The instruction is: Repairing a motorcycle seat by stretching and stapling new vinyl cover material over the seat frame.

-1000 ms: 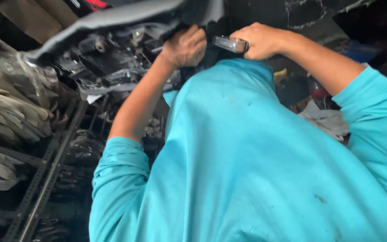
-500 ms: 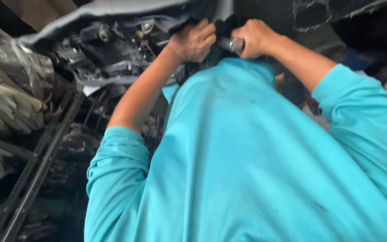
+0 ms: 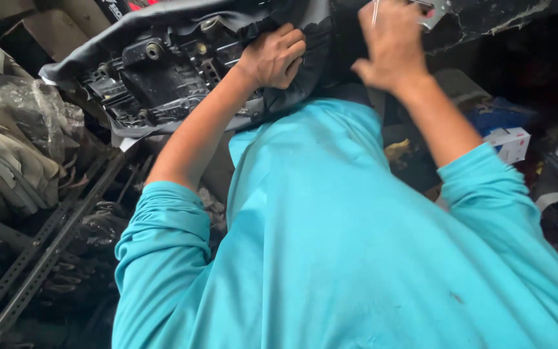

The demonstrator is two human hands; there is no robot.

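Observation:
An upturned black seat base (image 3: 163, 71) with ribs and bolt holes lies in front of my chest, a dark grey cover (image 3: 182, 13) wrapped over its edge. My left hand (image 3: 272, 55) is curled on the cover's edge and presses it against the base. My right hand (image 3: 392, 45) is raised at the top of the view, back towards me, closed on a silver metal tool (image 3: 431, 11) of which only the tip shows. My turquoise sleeves and shirt (image 3: 356, 245) fill the lower view.
A slotted metal rack (image 3: 46, 252) runs along the left, beside pale parts in clear plastic bags (image 3: 8, 142). At the right lie a small white box (image 3: 508, 143), a blue object (image 3: 498, 113) and dark clutter.
My right hand has lifted the silver tool from flat against the seat's edge up to the top of the view. My left hand keeps its grip on the cover.

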